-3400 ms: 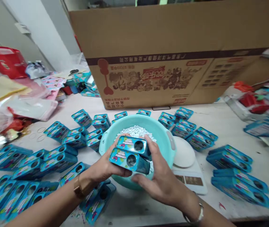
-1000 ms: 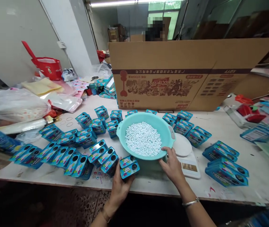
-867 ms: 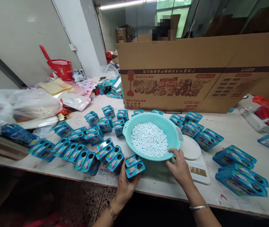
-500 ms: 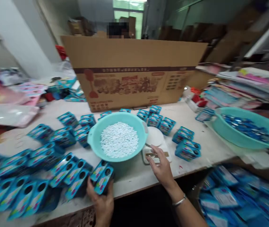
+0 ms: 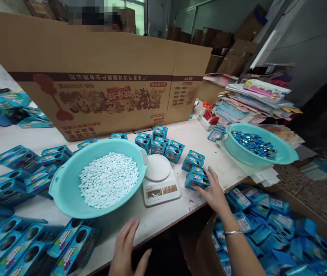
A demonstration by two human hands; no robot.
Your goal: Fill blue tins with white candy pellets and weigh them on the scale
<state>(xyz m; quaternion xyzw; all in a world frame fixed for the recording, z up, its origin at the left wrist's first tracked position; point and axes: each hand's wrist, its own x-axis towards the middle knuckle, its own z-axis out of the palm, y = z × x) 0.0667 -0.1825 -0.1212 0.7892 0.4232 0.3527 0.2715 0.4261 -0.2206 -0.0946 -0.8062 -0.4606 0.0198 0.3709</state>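
Blue boxes, dozens, two hands, two basins

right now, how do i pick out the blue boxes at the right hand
On the white table, find the teal bowl of white pellets, then the white scale just right of it. Right of the scale, closest to the table's near edge, stand the blue boxes; unlike their lookalikes behind, they have the right hand at them.

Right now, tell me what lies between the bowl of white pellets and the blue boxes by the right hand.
In the head view, the white scale stands between the bowl of white pellets and the blue boxes by the right hand.
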